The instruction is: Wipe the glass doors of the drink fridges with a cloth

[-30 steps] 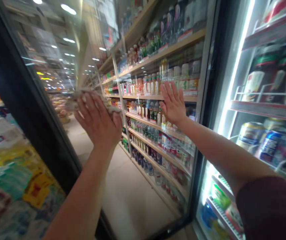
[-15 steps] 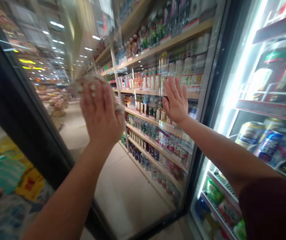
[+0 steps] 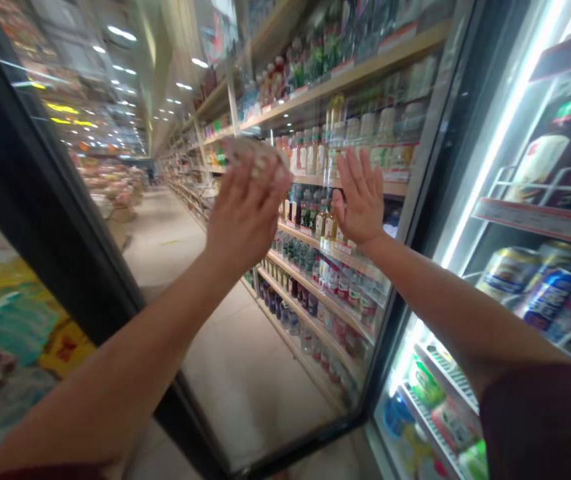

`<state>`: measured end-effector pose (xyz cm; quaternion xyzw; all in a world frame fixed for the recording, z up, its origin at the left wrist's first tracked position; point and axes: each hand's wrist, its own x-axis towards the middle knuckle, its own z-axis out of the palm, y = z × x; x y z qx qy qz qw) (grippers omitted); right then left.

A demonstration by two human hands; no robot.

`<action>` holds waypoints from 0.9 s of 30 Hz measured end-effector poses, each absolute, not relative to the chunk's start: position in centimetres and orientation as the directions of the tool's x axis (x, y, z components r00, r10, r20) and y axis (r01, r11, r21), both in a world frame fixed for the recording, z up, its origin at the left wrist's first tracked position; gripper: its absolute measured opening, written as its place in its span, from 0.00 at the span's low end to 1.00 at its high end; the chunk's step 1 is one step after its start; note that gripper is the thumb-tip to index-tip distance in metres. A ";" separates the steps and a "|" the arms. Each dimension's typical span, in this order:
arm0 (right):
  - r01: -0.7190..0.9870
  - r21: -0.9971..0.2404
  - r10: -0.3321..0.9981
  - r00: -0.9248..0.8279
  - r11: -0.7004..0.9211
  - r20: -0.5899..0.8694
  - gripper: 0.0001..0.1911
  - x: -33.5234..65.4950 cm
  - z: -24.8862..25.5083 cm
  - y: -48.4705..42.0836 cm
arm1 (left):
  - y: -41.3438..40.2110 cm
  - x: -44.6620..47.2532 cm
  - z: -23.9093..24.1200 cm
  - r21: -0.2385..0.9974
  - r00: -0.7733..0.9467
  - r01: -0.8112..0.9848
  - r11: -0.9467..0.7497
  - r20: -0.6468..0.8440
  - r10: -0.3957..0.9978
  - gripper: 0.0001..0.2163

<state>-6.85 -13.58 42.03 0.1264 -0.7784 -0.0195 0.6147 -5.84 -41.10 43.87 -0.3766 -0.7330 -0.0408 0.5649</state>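
Observation:
A glass door [image 3: 245, 400] with a dark frame stands swung out from a lit drinks cooler. My left hand [image 3: 242, 220], somewhat blurred, presses a crumpled, light patterned cloth [image 3: 260, 157] against the glass near its middle. The cloth sticks out above and beside my fingertips. To the right, near the hinge side, my right hand [image 3: 362, 200] lies flat on the same pane with its fingers apart and nothing in it.
On the right, cooler shelves [image 3: 540, 217] hold bottles and cans [image 3: 550, 300]. Through the glass show wooden shelves [image 3: 345, 80] of bottles and an aisle floor [image 3: 160, 233]. Yellow and green packages [image 3: 10, 327] sit at the lower left, beyond the door frame [image 3: 65, 220].
My left hand has moved to the right across the glass with the cloth, closer to my right hand. My right hand stays flat on the pane. The view has shifted slightly.

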 end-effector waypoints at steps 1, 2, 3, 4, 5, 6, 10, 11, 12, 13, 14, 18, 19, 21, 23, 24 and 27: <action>-0.174 0.188 -0.223 -0.208 0.967 0.952 0.34 -6.9 42.0 -13.6 | -40.5 -5.6 43.5 -0.424 -0.070 0.621 0.659 0.807 0.586 0.25; -0.173 0.191 -0.224 -0.203 0.966 0.953 0.34 -6.9 42.0 -13.6 | -40.1 -5.4 43.6 -0.460 -0.065 0.633 0.622 0.769 0.636 0.25; -0.170 0.193 -0.225 -0.199 0.966 0.954 0.33 -6.9 42.0 -13.6 | -40.1 -5.3 44.2 -0.469 -0.064 0.632 0.616 0.761 0.646 0.26; -0.168 0.194 -0.225 -0.196 0.967 0.954 0.33 -6.9 42.0 -13.6 | -40.4 -5.3 45.1 -0.453 -0.067 0.618 0.642 0.784 0.618 0.28; -0.165 0.192 -0.223 -0.195 0.967 0.955 0.33 -6.9 41.9 -13.7 | -40.8 -5.5 46.2 -0.415 -0.073 0.593 0.690 0.826 0.560 0.30; -0.162 0.190 -0.220 -0.194 0.968 0.956 0.33 -6.8 41.9 -13.7 | -41.3 -5.7 47.3 -0.362 -0.074 0.563 0.743 0.874 0.481 0.32; -0.148 0.186 -0.214 -0.200 0.971 0.956 0.33 -6.7 42.0 -13.7 | -41.3 -6.3 47.2 -0.248 -0.086 0.534 0.808 0.935 0.344 0.36; -0.141 0.189 -0.214 -0.194 0.972 0.957 0.33 -6.7 42.0 -13.7 | -40.8 -6.2 46.2 -0.298 -0.099 0.555 0.777 0.904 0.417 0.36; -0.133 0.191 -0.214 -0.189 0.973 0.959 0.33 -6.7 42.0 -13.6 | -40.2 -6.1 45.2 -0.367 -0.108 0.576 0.731 0.851 0.513 0.35; -0.126 0.191 -0.212 -0.185 0.974 0.960 0.33 -6.8 42.0 -13.6 | -39.9 -5.9 44.5 -0.437 -0.112 0.589 0.680 0.789 0.604 0.34; -0.122 0.191 -0.211 -0.182 0.974 0.960 0.33 -6.8 42.0 -13.6 | -39.8 -5.8 44.2 -0.494 -0.110 0.591 0.638 0.735 0.670 0.33; -0.136 0.185 -0.210 -0.199 0.973 0.957 0.33 -6.8 41.9 -13.5 | -42.6 -6.3 48.2 -0.505 -0.134 0.443 0.741 0.780 0.611 0.32; -0.141 0.182 -0.208 -0.203 0.973 0.957 0.33 -6.8 41.9 -13.6 | -43.6 -6.6 49.7 -0.451 -0.144 0.386 0.805 0.832 0.535 0.34; -0.145 0.176 -0.204 -0.208 0.974 0.957 0.33 -6.7 41.9 -13.6 | -44.9 -7.1 51.5 -0.338 -0.144 0.327 0.883 0.905 0.400 0.36; -0.139 0.180 -0.205 -0.197 0.974 0.959 0.32 -6.7 42.0 -13.7 | -44.7 -7.3 50.8 -0.311 -0.137 0.372 0.874 0.914 0.383 0.37; -0.132 0.185 -0.208 -0.185 0.974 0.961 0.32 -6.8 42.0 -13.7 | -44.1 -7.1 49.7 -0.344 -0.140 0.416 0.842 0.891 0.433 0.36; -0.123 0.194 -0.212 -0.150 0.973 0.966 0.32 -7.0 41.9 -13.7 | -42.1 -6.4 46.2 -0.537 -0.138 0.561 0.630 0.689 0.711 0.32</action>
